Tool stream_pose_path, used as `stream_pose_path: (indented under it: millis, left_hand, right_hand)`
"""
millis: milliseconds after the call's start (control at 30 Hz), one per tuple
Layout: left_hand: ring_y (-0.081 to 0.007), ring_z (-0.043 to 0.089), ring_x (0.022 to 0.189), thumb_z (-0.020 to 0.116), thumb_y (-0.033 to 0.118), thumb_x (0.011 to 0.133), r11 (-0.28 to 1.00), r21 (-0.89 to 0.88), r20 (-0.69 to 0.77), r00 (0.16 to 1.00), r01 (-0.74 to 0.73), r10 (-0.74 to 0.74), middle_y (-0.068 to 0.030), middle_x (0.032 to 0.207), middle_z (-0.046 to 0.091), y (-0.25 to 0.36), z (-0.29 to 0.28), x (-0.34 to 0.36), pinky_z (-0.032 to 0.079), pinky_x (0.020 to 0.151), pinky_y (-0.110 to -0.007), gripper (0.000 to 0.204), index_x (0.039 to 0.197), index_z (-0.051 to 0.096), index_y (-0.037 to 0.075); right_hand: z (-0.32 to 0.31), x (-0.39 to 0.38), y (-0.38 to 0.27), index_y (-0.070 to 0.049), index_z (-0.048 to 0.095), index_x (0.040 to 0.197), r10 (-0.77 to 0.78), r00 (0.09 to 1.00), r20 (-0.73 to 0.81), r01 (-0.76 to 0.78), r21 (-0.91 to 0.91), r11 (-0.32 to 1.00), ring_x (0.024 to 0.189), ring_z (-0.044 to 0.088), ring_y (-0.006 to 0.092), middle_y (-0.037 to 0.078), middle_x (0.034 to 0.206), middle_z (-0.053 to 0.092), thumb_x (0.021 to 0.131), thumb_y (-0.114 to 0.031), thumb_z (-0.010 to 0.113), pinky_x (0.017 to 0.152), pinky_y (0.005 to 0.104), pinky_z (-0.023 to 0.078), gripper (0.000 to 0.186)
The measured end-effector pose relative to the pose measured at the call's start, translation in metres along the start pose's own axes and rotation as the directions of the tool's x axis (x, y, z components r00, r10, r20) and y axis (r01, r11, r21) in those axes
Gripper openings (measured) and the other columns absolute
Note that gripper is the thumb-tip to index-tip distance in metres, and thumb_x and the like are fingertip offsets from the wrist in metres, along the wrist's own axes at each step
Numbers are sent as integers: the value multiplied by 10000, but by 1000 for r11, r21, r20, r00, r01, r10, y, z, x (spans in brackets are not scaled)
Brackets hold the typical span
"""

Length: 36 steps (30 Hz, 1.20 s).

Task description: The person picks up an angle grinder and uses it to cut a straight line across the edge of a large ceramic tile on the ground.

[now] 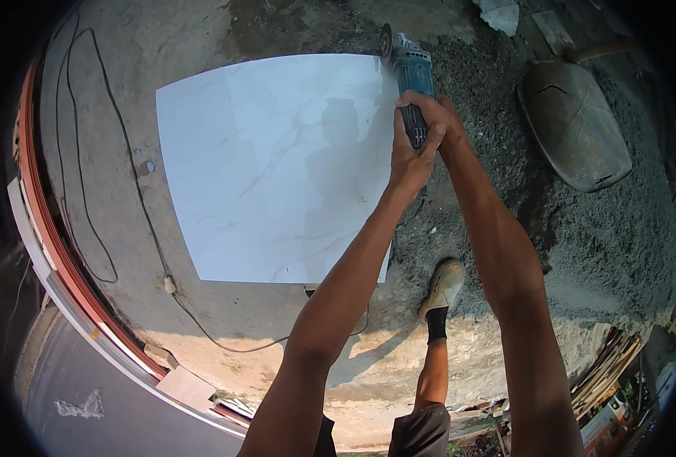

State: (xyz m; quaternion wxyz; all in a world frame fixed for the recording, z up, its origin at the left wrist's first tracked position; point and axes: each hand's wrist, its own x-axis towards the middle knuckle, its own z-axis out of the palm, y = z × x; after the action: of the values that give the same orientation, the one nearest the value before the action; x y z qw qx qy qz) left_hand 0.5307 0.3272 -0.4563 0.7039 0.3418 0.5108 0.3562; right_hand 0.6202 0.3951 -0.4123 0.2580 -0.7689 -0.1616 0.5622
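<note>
Both of my hands are closed around a teal and black angle grinder (pixel 415 76). My left hand (pixel 412 156) wraps the rear of its body, and my right hand (pixel 438 114) grips just above it from the right side. The grinder's round disc (pixel 386 41) stands on edge at the far right corner of a large white tile (pixel 269 167) with faint grey veins. Whether the disc touches the tile I cannot tell. The tile lies on the concrete floor, and a shadow falls across its right half.
A shovel (pixel 574 126) lies on grey sand (pixel 604 244) at the right. A black power cord (pixel 136 167) with a pale connector (pixel 169 285) loops along the left and the tile's near side. My shoe (pixel 445 286) is beside the tile's near right corner. Wood scraps (pixel 604 369) lie lower right.
</note>
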Motion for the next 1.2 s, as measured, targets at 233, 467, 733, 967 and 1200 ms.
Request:
stream_pose_path:
  millis: [233, 467, 733, 967, 1200]
  left_hand:
    - [-124, 542, 800, 678, 527, 894, 983, -137, 34, 993, 119, -116, -57, 1066, 545, 26, 6, -11, 511, 560, -290, 890, 1520, 181, 136]
    - [-107, 517, 751, 666, 514, 909, 984, -118, 41, 991, 133, -129, -36, 999, 524, 25, 2, -8, 486, 524, -277, 881, 1520, 165, 126]
    - [-91, 497, 707, 677, 518, 900, 977, -151, 38, 988, 153, -149, -24, 939, 515, 28, 5, -10, 461, 504, -274, 904, 1521, 157, 117]
    - [-93, 499, 713, 682, 536, 888, 979, -133, 38, 987, 157, -153, -27, 958, 522, 23, 2, -8, 467, 519, -280, 901, 1514, 174, 133]
    - [-95, 499, 725, 685, 531, 889, 977, -134, 29, 986, 167, -165, -27, 982, 522, 24, 3, -10, 479, 523, -288, 866, 1498, 206, 144]
  right_hand:
    - [-3, 5, 2, 121, 595, 1002, -4, 1000, -13, 4, -33, 999, 676, 629, 253, 170, 859, 633, 611, -302, 795, 588, 368, 526, 609]
    - [1, 0, -1, 136, 568, 1068, -7, 1000, -19, 6, -37, 999, 699, 639, 265, 185, 879, 632, 602, -315, 796, 587, 376, 529, 687]
    - [-5, -11, -14, 158, 482, 1214, 30, 998, 56, -24, -111, 994, 820, 650, 317, 244, 1018, 606, 572, -338, 799, 646, 413, 546, 871]
    - [-1, -12, -10, 146, 498, 1198, 31, 999, 27, -28, -81, 996, 825, 643, 309, 230, 995, 611, 576, -347, 795, 655, 421, 537, 848]
    - [0, 9, 7, 91, 550, 1120, 41, 999, -25, -43, -68, 997, 744, 621, 272, 178, 931, 625, 601, -325, 794, 621, 396, 517, 708]
